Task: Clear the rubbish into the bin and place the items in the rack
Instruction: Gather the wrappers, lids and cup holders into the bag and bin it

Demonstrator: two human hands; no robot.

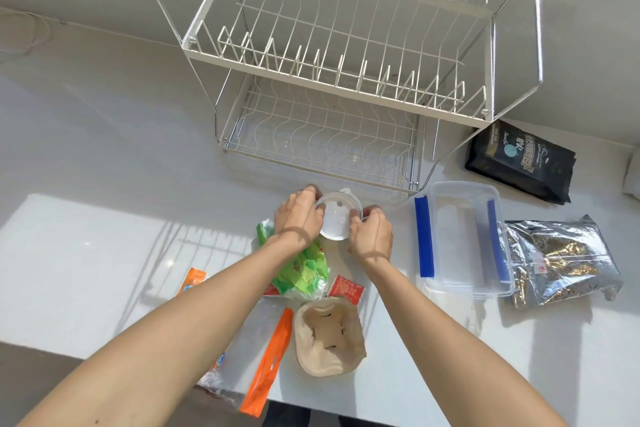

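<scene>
Translucent white plastic, round and shallow: a small lid or cup [336, 218] sits between both hands just in front of the white two-tier wire dish rack [332, 80]. The left hand [299, 217] curls partly closed around its left edge, fingertips wrapped over the far rim. The right hand [371, 234] cups the right edge the same way, fingers bent and pressing the rim. Whether the piece rests on the white countertop [86, 236] or is lifted off it, I cannot tell.

Nearer than the rack, under the left wrist, lies a crumpled green plastic wrapper [304, 270], with a red sachet [344, 289], a beige squashed paper cup [329, 338] and a clear bag with orange strip [256, 357] closer still. To the rack's front right sits a clear rectangular tub with blue clips [464, 239], a silver foil pouch [561, 258] beside it, and a black pouch [519, 161].
</scene>
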